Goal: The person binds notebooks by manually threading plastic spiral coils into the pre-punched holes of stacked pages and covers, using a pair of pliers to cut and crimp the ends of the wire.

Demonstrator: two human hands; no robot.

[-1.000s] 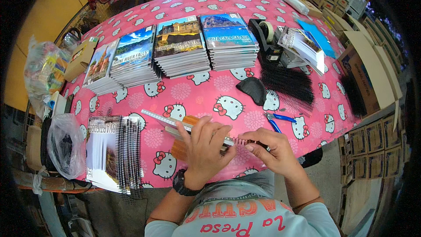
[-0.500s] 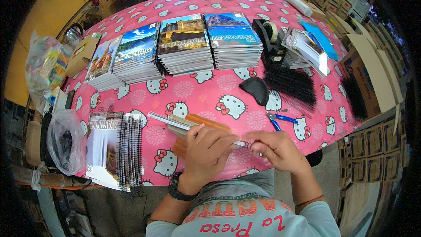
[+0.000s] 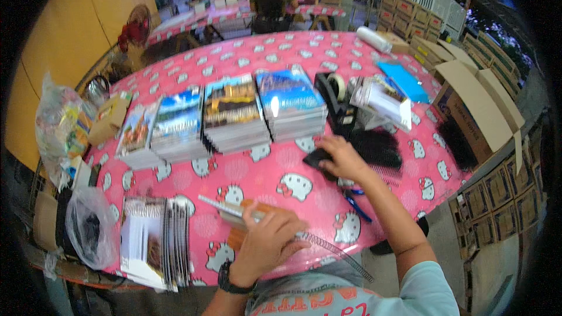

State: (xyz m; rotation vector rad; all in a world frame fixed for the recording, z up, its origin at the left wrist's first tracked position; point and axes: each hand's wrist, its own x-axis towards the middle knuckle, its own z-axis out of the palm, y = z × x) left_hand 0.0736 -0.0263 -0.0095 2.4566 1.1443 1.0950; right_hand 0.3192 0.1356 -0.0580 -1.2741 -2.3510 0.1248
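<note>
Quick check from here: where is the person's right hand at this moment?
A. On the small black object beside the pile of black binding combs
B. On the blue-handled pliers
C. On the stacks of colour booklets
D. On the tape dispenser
A: the right hand rests on the small black object by the black binding combs, while the left hand holds the spiral-bound booklet.

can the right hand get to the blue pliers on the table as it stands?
Probably yes. The right hand rests on a small black object, and the blue pliers lie on the pink tablecloth just under that forearm, with nothing on top of them.
</note>
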